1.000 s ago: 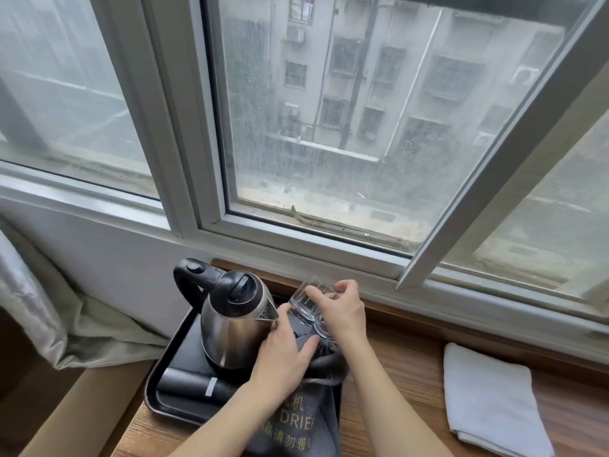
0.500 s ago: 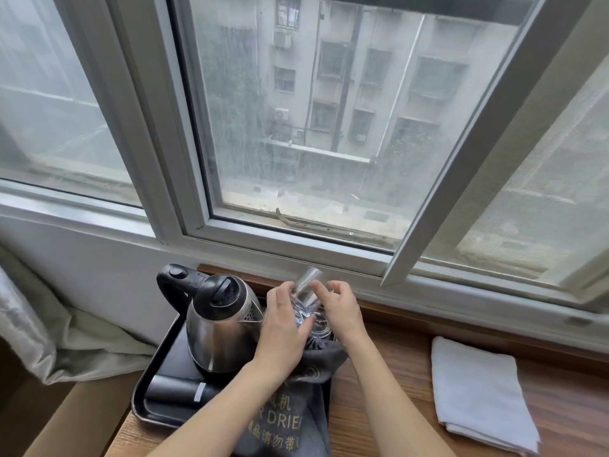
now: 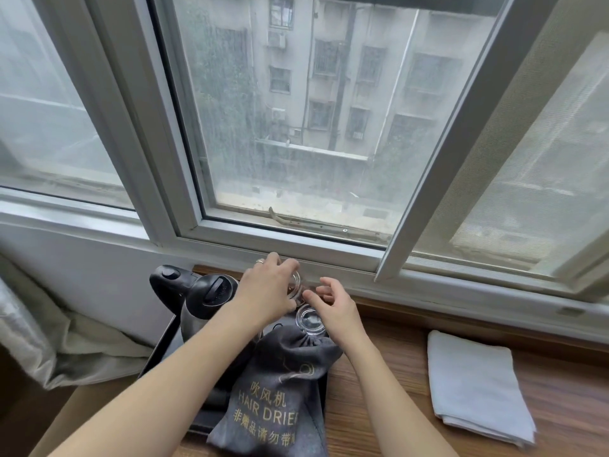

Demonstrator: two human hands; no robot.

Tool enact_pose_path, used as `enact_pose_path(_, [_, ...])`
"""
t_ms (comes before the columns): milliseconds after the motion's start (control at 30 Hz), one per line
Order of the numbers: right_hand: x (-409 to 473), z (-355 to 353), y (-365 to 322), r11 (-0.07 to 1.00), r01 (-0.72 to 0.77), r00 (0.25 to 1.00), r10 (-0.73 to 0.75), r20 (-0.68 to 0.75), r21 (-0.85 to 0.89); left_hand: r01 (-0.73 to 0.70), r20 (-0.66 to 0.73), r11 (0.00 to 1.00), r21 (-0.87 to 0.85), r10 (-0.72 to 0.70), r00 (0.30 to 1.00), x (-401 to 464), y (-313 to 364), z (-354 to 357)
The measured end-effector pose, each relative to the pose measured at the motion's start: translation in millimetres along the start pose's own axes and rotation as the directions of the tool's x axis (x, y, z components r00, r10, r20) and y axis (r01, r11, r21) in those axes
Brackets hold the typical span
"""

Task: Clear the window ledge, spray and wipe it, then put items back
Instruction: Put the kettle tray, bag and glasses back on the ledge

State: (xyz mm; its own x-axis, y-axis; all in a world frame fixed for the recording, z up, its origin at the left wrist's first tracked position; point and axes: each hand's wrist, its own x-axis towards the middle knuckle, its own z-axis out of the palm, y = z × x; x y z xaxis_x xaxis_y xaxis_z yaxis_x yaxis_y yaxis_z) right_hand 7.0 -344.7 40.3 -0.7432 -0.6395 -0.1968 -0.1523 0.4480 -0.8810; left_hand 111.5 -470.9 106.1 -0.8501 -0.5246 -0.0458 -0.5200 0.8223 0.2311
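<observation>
On the wooden window ledge (image 3: 412,364) a black tray (image 3: 157,352) carries a steel kettle with a black lid (image 3: 207,300). My left hand (image 3: 263,286) reaches over the kettle and grips a clear glass (image 3: 297,285) from above, close to the window frame. A second clear glass (image 3: 309,321) stands on the tray just in front of it. My right hand (image 3: 336,306) hovers beside both glasses with loosely curled fingers and holds nothing. A grey hair-drier bag (image 3: 280,394) lies over the tray's near end.
A folded white cloth (image 3: 478,384) lies on the ledge to the right. A pale curtain (image 3: 36,338) bunches at the far left below the sill. The inner window sash (image 3: 425,179) stands ajar above the ledge.
My right hand has let go of the tilted glass it held. My left hand has moved back toward the window frame and now grips a glass there.
</observation>
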Motion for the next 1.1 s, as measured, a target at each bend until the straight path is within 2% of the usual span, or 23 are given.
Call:
enact_pose_path(100, [-5,2,5,0.995,0.045,0.999,-0.042,0.033,-0.090,0.007,0.084,0.999,0.051,-0.012,0.996,4,-6,-4])
enact_pose_path(233, [-7,10,11,0.947,0.133,0.991,-0.118,0.067,-0.293,-0.003,0.162,0.990,0.139,-0.019,0.987,9,-10,-1])
enact_pose_path(367, [-8,12,15,0.915,0.159,0.987,-0.135,0.090,-0.371,-0.037,0.222,0.975,0.221,-0.013,0.975,16,-8,7])
enact_pose_path(667, [-5,14,25,0.908,0.142,0.989,-0.110,0.102,-0.395,-0.095,0.334,0.936,0.339,-0.026,0.942,30,-8,25])
enact_pose_path(1100, [-5,16,31,0.928,0.114,0.993,-0.094,0.074,-0.354,-0.117,0.459,0.957,0.267,-0.020,0.888,44,-10,28])
